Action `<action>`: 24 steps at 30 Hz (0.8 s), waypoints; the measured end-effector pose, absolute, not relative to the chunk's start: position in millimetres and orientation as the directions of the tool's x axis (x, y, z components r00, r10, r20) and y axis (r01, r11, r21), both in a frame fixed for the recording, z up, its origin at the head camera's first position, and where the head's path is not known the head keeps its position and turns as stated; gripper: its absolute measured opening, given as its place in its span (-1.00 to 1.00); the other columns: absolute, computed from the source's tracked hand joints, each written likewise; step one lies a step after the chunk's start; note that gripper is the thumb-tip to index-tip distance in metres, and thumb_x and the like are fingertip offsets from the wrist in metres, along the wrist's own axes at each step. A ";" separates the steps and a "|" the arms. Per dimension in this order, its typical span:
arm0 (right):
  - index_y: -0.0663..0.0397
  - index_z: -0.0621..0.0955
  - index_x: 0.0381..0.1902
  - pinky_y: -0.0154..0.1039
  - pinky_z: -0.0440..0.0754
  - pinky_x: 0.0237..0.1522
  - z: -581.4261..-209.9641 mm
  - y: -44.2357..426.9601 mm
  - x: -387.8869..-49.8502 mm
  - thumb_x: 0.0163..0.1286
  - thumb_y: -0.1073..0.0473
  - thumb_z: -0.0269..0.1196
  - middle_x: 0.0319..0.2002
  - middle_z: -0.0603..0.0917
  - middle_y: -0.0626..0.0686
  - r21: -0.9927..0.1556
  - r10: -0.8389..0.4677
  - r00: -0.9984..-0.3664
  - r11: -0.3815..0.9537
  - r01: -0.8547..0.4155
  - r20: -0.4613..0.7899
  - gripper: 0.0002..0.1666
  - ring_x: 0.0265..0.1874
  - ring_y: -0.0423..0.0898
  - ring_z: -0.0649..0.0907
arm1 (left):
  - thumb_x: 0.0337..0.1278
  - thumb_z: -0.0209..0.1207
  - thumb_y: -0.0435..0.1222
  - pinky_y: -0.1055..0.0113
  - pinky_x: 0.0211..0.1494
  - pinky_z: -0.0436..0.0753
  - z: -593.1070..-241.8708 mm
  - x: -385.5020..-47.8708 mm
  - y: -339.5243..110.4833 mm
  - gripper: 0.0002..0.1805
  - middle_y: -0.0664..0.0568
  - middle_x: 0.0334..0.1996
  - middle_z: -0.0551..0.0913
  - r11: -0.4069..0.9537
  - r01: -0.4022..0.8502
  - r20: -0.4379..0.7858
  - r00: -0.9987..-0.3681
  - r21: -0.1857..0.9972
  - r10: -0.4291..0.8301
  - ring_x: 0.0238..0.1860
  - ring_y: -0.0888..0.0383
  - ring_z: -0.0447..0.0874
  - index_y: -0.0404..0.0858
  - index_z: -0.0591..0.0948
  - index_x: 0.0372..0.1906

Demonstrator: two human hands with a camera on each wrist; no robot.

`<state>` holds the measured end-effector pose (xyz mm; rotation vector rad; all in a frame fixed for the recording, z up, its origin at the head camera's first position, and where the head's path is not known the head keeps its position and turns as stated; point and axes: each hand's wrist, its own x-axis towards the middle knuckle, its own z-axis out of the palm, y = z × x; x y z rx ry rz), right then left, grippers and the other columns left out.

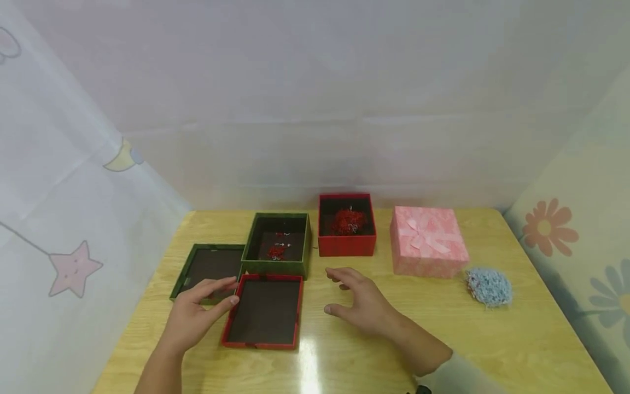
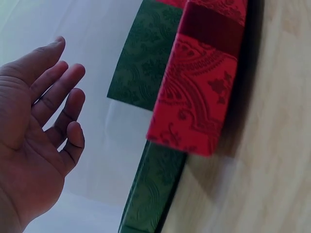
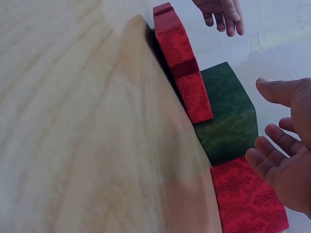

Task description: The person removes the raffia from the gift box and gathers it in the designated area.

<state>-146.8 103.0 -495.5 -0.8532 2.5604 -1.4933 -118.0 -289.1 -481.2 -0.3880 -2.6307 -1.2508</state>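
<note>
My left hand hovers with loosely bent fingers at the left edge of an upturned red box lid, holding nothing. Right of that lid, my right hand is held above the table, its fingers apart and holding nothing. A green box stands open behind the red lid, with small red and silvery bits inside. The green lid lies upturned at the left, partly hidden by my left hand. The red box stands open at the back, holding a red tangled heap.
A closed pink gift box with a ribbon bow stands at the back right. Beside it lies a fuzzy light-blue bundle. Printed curtains hang around the wooden table at the back and sides.
</note>
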 end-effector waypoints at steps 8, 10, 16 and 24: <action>-0.04 0.48 0.48 -0.03 0.65 0.21 -484.0 118.2 -158.7 0.24 0.15 0.57 0.28 0.60 -0.06 -0.779 -0.442 -0.849 0.405 -0.478 0.291 -0.13 0.23 -0.02 0.62 | 0.26 0.44 -0.21 0.49 0.13 0.58 -471.0 -134.8 -274.6 -0.56 0.31 0.02 0.72 0.595 0.353 0.312 -0.934 0.722 0.175 0.12 0.32 0.61 0.07 0.72 0.23; -0.04 0.48 0.48 -0.01 0.66 0.20 -481.9 121.2 -162.6 0.24 0.14 0.57 0.27 0.61 -0.06 -0.772 -0.434 -0.847 0.406 -0.488 0.307 -0.12 0.22 0.00 0.63 | 0.26 0.44 -0.21 0.50 0.15 0.53 -468.1 -139.9 -269.6 -0.58 0.30 0.03 0.72 0.598 0.358 0.321 -0.931 0.717 0.173 0.15 0.32 0.58 0.03 0.73 0.22; -0.03 0.48 0.48 -0.02 0.66 0.20 -475.6 127.5 -172.8 0.26 0.11 0.56 0.25 0.60 -0.04 -0.753 -0.407 -0.852 0.431 -0.497 0.330 -0.14 0.21 -0.01 0.62 | 0.27 0.44 -0.15 0.12 0.24 0.55 -464.0 -156.7 -254.8 -0.61 0.28 0.06 0.70 0.576 0.345 0.314 -0.936 0.741 0.157 0.19 0.26 0.52 0.12 0.74 0.18; 0.04 0.48 0.48 0.11 0.64 0.19 -468.2 134.6 -186.0 0.28 0.07 0.54 0.30 0.57 0.05 -0.715 -0.365 -0.865 0.495 -0.494 0.345 -0.15 0.22 0.09 0.62 | 0.27 0.42 -0.02 -0.21 0.25 0.54 -466.5 -175.5 -233.9 -0.64 0.23 0.16 0.66 0.555 0.345 0.299 -0.938 0.757 0.174 0.28 0.13 0.50 0.18 0.74 0.15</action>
